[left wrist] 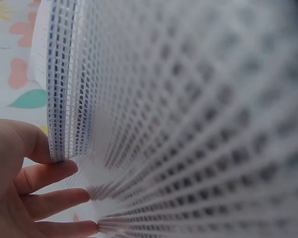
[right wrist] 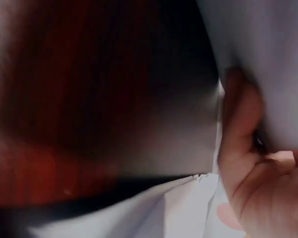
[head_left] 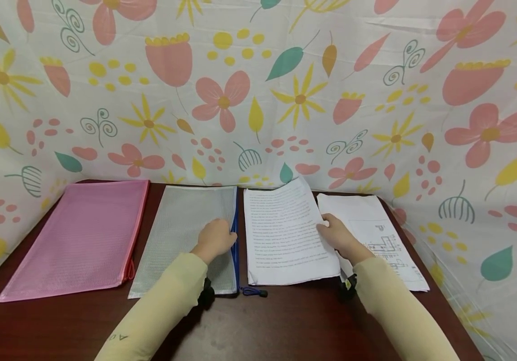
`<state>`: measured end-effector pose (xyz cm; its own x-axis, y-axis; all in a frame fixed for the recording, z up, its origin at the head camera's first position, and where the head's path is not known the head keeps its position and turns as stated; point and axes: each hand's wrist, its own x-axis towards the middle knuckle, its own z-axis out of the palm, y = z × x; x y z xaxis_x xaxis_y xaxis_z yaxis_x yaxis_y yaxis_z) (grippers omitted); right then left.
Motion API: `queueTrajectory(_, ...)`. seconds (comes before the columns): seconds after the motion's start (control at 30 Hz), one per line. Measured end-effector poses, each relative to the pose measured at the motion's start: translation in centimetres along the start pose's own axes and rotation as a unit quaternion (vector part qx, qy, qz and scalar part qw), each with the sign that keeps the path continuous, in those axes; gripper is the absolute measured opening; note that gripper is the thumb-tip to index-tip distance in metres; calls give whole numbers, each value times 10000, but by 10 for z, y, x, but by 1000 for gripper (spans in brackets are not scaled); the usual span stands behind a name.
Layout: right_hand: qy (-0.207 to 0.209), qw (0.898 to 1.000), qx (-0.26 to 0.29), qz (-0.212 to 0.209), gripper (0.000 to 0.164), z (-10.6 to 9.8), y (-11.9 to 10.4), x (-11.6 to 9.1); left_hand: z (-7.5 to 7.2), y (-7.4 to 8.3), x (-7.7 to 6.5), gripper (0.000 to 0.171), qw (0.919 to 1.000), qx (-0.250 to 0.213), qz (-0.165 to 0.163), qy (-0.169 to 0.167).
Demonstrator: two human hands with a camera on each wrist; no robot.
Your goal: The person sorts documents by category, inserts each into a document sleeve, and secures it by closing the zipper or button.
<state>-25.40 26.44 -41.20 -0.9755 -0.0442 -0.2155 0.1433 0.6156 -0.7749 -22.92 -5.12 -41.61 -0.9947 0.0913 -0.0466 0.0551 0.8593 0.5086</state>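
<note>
My left hand point(head_left: 213, 239) pinches the zip edge of a whitish mesh zip pouch point(head_left: 184, 215) with a blue zip. In the left wrist view the thumb and index finger hold that edge of the mesh point(left wrist: 159, 119), and the other fingertips touch the mesh lower down. To the right, my right hand point(head_left: 337, 234) grips the right edge of a stack of printed sheets point(head_left: 285, 230), whose top right corner curves up. The right wrist view shows the thumb against the paper point(right wrist: 283, 74); the other fingers are mostly hidden.
A pink mesh zip pouch point(head_left: 82, 235) lies at the left. Sheets with line drawings point(head_left: 389, 215) lie at the right, partly under my right arm. A blue zip cord point(head_left: 255, 291) rests on the dark table point(head_left: 285, 321). A flowered curtain point(head_left: 258, 100) hangs behind.
</note>
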Motion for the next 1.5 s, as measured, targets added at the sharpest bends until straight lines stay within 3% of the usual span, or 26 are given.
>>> queueTrajectory(0.23, 483, 9984, 258, 106, 46, -3, 1, -10, 2, -1, 2, 40, 9985, -506, 224, -19)
queueTrajectory(0.5, 457, 9988, 144, 35, 47, -12, 9, -13, 5, -1, 8, 36, 9937, -995, 474, 201)
queueTrajectory(0.73, 153, 9984, 537, 78, 48, -16, 11, -18, 6, 3, 9, 33, 9898, -1304, 485, 309)
queueTrajectory(1.5, 560, 9978, 251, -253, 44, -11, -10, -3, 7, 10, 7, 27, 9940, -900, 622, 28)
